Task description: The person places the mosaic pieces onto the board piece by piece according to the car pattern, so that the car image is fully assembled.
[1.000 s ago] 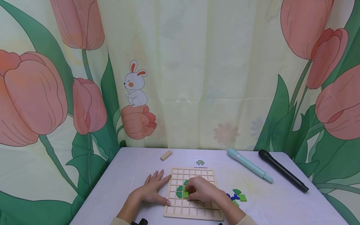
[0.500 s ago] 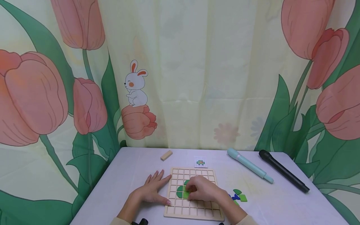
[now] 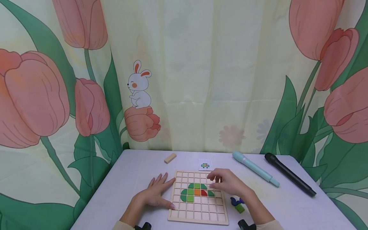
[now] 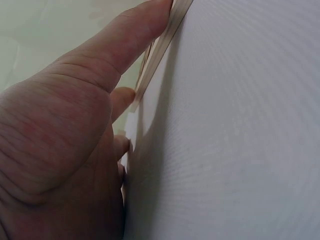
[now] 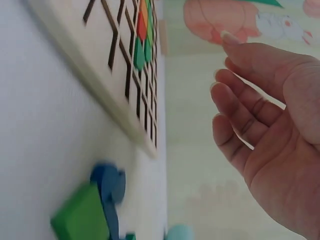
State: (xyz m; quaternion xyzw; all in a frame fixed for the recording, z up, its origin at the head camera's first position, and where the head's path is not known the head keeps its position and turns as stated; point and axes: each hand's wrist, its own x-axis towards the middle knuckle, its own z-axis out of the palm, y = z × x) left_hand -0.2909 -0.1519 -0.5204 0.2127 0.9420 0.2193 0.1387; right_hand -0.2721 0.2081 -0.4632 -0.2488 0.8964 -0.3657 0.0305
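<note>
A wooden grid board (image 3: 198,215) lies on the table with flat coloured pieces in its middle cells: light green squares (image 3: 190,198), dark green rounded pieces (image 3: 183,195), an orange square (image 3: 197,192) and a red rounded piece (image 3: 203,193). My left hand (image 3: 155,193) is spread flat on the table, with thumb and forefinger touching the board's left edge; the thumb (image 4: 135,35) on the edge shows in the left wrist view. Over the board's upper right corner hovers my right hand (image 3: 228,182), its fingers loosely bent, apart from the board. Nothing shows between those fingers in the right wrist view.
Right of the board lie loose pieces, a green square (image 3: 240,208) and blue ones (image 3: 234,201), partly behind the right arm. A small pattern card (image 3: 205,165) and a wooden block (image 3: 170,158) lie behind the board. A teal stick (image 3: 254,168) and a black stick (image 3: 290,175) are farther right.
My right hand has lifted off the middle of the board and moved right and back, uncovering orange, red and green pieces. The left hand stays where it was.
</note>
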